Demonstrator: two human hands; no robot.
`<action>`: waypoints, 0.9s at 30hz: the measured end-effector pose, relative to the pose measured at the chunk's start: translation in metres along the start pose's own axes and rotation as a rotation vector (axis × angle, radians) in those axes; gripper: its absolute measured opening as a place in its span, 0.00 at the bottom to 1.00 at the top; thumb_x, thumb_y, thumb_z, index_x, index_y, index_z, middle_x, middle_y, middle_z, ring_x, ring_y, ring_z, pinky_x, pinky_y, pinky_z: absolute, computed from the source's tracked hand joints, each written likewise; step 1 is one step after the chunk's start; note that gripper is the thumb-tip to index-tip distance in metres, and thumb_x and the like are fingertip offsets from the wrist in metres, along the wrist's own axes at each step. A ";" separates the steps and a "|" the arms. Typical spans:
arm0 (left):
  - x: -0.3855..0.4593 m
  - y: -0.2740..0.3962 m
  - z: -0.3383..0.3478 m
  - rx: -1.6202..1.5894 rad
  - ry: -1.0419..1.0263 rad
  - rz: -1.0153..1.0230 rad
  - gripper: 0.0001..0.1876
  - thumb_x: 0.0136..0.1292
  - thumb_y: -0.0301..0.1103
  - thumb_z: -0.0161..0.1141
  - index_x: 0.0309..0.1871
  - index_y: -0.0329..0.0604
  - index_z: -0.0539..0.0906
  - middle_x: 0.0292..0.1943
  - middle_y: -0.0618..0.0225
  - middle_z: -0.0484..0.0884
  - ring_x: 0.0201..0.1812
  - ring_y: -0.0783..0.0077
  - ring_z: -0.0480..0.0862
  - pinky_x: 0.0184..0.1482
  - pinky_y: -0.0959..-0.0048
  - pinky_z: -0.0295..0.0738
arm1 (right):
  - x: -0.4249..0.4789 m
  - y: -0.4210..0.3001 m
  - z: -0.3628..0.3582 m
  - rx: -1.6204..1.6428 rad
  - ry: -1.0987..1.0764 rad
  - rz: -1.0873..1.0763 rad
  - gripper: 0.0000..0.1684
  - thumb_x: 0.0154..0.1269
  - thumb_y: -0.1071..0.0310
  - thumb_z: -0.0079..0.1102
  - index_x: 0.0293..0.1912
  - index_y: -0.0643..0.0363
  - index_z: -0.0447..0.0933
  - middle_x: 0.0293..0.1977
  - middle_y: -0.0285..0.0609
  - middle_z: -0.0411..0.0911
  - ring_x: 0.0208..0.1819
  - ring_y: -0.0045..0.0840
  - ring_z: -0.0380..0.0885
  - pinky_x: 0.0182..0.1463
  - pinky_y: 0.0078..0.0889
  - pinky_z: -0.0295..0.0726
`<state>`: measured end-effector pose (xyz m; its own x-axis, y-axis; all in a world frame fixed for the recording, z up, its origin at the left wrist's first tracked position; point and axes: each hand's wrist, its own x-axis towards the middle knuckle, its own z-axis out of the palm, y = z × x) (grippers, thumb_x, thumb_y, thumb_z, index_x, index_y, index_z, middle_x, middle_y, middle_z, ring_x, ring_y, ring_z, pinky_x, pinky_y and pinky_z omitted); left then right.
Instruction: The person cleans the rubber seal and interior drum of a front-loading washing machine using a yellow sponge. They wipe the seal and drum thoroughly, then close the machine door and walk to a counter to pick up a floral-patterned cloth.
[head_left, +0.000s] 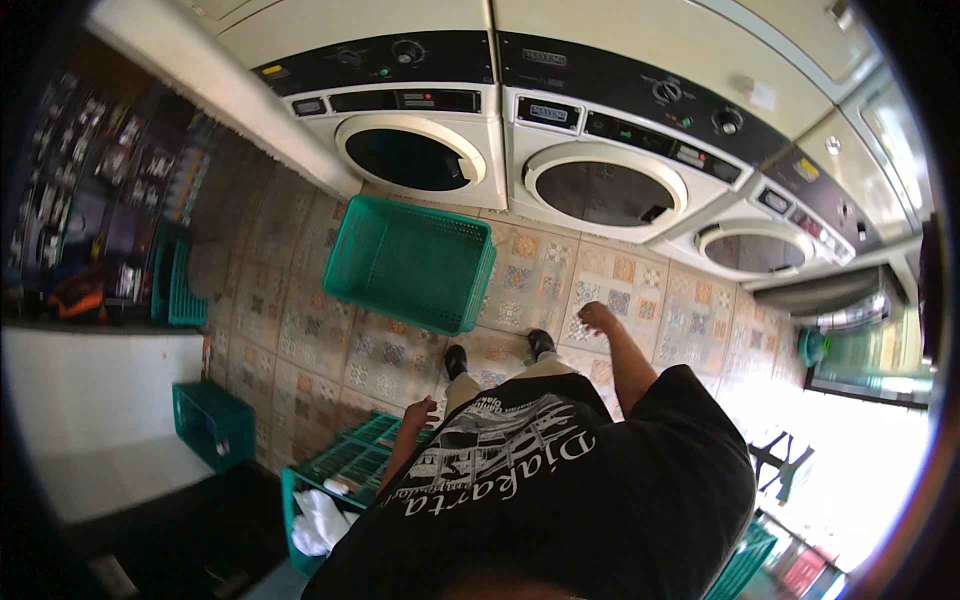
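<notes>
My left hand (421, 413) hangs at my side with loosely bent fingers and nothing in it. It is nearest to a stack of green plastic crates (330, 457), where white cloth (321, 520) shows inside. My right hand (598, 319) is held out over the tiled floor, fingers slightly curled, also holding nothing. Ahead of my feet, a large green plastic laundry basket (409, 259) rests on the floor, its inner bottom visible. Beyond it stand two white Maytag front-loading machines, one on the left (491, 150) and one in the middle (517, 184), their round doors closed.
A third front-loading machine (754, 247) stands farther right. A white pillar (225, 90) rises at the left of the row. Another green crate (214, 424) lies by the white tiled counter (105, 382). Shelving with many small items (97, 172) is at far left. Bright light comes from the right.
</notes>
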<state>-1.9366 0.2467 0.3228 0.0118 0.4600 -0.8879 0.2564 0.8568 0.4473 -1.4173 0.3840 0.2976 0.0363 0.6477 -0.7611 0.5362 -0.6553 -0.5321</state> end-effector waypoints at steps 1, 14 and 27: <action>0.010 0.010 -0.011 0.099 -0.067 0.011 0.29 0.65 0.57 0.42 0.52 0.40 0.77 0.49 0.58 0.78 0.40 0.64 0.82 0.37 0.62 0.76 | 0.008 0.047 -0.004 -0.085 -0.015 -0.122 0.15 0.61 0.60 0.50 0.37 0.62 0.76 0.31 0.43 0.79 0.26 0.29 0.81 0.23 0.38 0.81; 0.173 0.160 -0.203 0.573 -0.058 0.041 0.26 0.67 0.47 0.36 0.53 0.35 0.73 0.48 0.58 0.79 0.37 0.63 0.81 0.35 0.63 0.76 | -0.252 0.088 0.245 0.391 0.077 0.503 0.20 0.57 0.58 0.56 0.50 0.49 0.73 0.47 0.40 0.75 0.43 0.34 0.78 0.36 0.39 0.82; 0.125 0.218 0.026 0.846 -0.560 0.095 0.20 0.64 0.38 0.47 0.57 0.40 0.70 0.46 0.62 0.79 0.33 0.70 0.82 0.27 0.75 0.75 | -0.309 0.060 0.289 0.800 0.462 0.557 0.20 0.59 0.55 0.52 0.46 0.58 0.75 0.35 0.41 0.78 0.31 0.29 0.79 0.28 0.34 0.82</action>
<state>-1.8537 0.4848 0.3068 0.4626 0.1565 -0.8727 0.8276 0.2769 0.4883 -1.6399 0.0322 0.3937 0.5093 0.1537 -0.8468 -0.3553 -0.8586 -0.3695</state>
